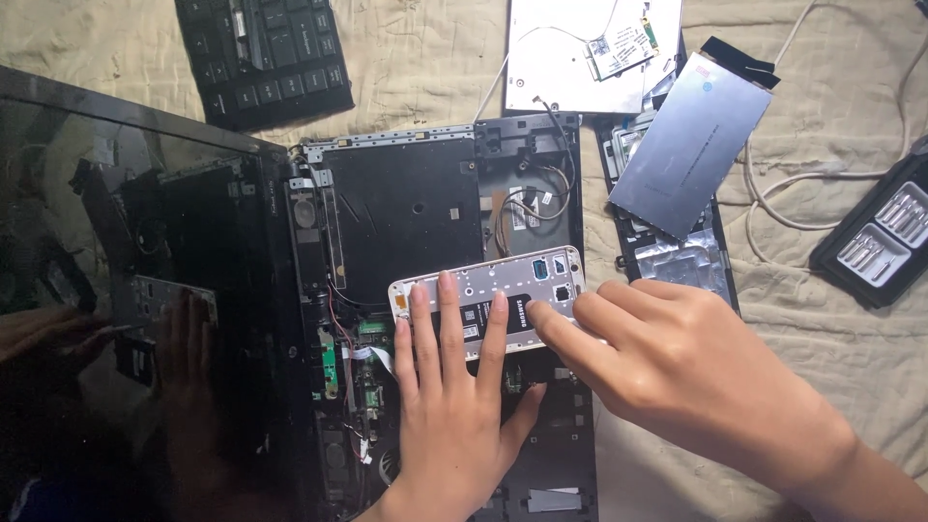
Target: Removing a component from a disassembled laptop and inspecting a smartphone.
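Our left hand [449,406] lies flat, fingers spread, pressing a white, backless phone body [488,302] onto the black stripped laptop base [406,208]; our right hand [677,362] pinches the phone's right edge. Under our fingertips sits a dark rectangular label, and beyond our right hand a grey metal plate [688,145] rests on beige cloth [831,319].
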